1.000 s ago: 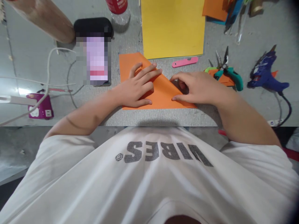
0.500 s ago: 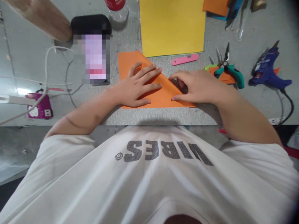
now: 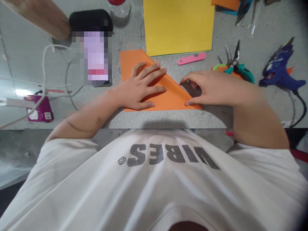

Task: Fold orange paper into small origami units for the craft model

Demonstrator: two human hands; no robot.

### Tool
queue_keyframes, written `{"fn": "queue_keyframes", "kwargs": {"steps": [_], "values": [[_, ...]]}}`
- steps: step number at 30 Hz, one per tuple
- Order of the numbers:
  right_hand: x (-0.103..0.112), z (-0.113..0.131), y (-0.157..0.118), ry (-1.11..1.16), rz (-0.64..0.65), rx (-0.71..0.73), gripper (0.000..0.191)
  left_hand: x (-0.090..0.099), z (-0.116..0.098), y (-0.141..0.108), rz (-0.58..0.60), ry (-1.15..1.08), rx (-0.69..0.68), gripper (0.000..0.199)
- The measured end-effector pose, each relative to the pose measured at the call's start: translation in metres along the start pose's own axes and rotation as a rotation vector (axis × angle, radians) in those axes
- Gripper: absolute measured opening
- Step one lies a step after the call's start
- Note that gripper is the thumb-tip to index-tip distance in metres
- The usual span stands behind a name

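An orange sheet of paper lies on the table near its front edge, folded over along a slanting crease on its right side. My left hand rests flat on it with fingers spread, pressing the folded part. At the lower right end of the crease is my right hand. Its thumb touches the paper near the pointed corner, and the curled index finger lies just outside the folded edge. Thumb and fingers stand apart, with nothing between them.
Beyond the orange sheet lie a yellow sheet and a pink cutter. Pliers and a blue glue gun are at the right. A black case, a bottle, a purple socket adapter, white cables and another person's arm occupy the left.
My right hand has slid a little to the right along the crease toward the paper's corner. My left hand stays on the sheet. The view has shifted slightly.
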State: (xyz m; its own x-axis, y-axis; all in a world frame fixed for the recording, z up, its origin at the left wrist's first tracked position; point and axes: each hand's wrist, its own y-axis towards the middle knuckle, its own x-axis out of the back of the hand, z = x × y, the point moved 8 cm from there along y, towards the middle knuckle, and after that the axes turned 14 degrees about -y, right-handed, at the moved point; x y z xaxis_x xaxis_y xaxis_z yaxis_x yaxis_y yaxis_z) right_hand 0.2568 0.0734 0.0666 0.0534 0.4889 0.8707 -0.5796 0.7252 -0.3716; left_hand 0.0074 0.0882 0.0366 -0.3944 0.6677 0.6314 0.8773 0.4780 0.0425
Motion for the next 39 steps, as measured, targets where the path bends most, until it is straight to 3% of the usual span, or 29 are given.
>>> {"fn": "queue_keyframes", "kwargs": {"steps": [9, 15, 39], "values": [[0.008, -0.001, -0.006, -0.080, 0.056, -0.054, 0.042, 0.007, 0.004, -0.002, -0.098, -0.063, 0.016, 0.105], [0.009, 0.000, -0.005, -0.116, 0.032, -0.003, 0.038, 0.000, 0.004, -0.002, -0.014, -0.012, 0.005, 0.102], [0.008, 0.000, -0.011, -0.130, 0.014, 0.029, 0.047, 0.002, 0.008, -0.001, -0.022, -0.046, 0.008, 0.097]]}}
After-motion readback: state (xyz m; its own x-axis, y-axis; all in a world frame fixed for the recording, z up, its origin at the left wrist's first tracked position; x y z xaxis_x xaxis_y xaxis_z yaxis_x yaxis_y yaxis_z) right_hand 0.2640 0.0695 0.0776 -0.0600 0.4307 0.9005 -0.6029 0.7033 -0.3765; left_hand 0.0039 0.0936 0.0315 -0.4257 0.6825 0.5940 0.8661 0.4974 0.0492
